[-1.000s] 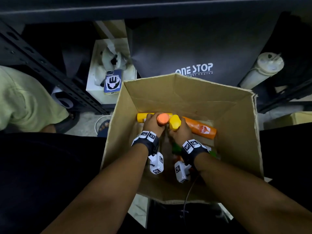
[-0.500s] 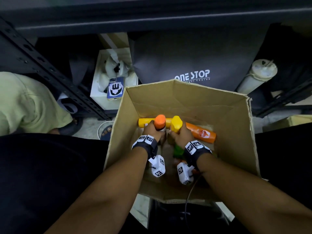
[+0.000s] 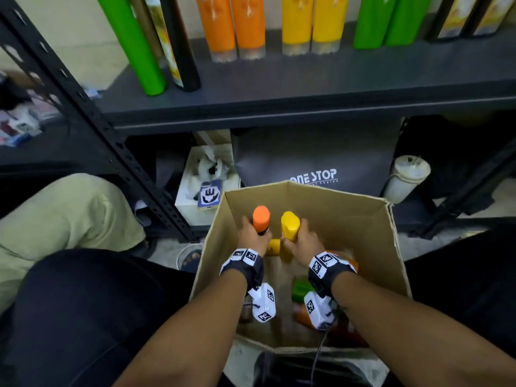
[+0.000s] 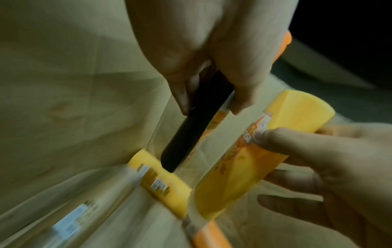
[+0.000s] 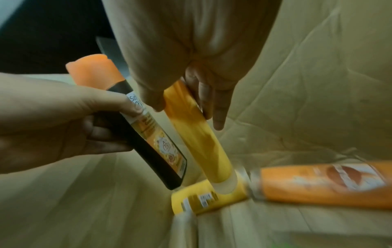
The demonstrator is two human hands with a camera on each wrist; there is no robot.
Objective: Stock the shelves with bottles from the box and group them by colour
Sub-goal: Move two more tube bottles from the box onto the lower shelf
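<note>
Bottles everywhere, and two of them are up in the air right over the cardboard box (image 3: pixel 391 247)! The left hand (image 3: pixel 251 236) has its fingers (image 4: pixel 180 99) wrapped round a black bottle with an orange cap (image 3: pixel 261 219), held nearly upright, cap on top. Just beside it, the right hand (image 3: pixel 303 241) has its fingers (image 5: pixel 218 115) curled tight round a yellow bottle (image 3: pixel 290 226), also cap up, tilted a touch toward its neighbour. The two held bottles sit close together but apart. Down on the box floor lies another yellow bottle on its side (image 5: pixel 208 196), right beneath the pair, and next to it an orange bottle on its side (image 5: pixel 326 184). A green bottle (image 3: pixel 301 289) peeks out nearer the person, partly hidden by the right wrist. Look up at the shelf (image 3: pixel 307 88) above the box: a green bottle at the left (image 3: pixel 134 46) beside a black one (image 3: pixel 178 43), then two orange bottles (image 3: pixel 231 26), two yellow bottles (image 3: pixel 311 23), two more green bottles (image 3: pixel 382 20) and dark ones at the far right (image 3: pixel 469 15), all standing. Below the shelf, behind the box, rests a grey bag printed ONE STOP (image 3: pixel 315 163).
</note>
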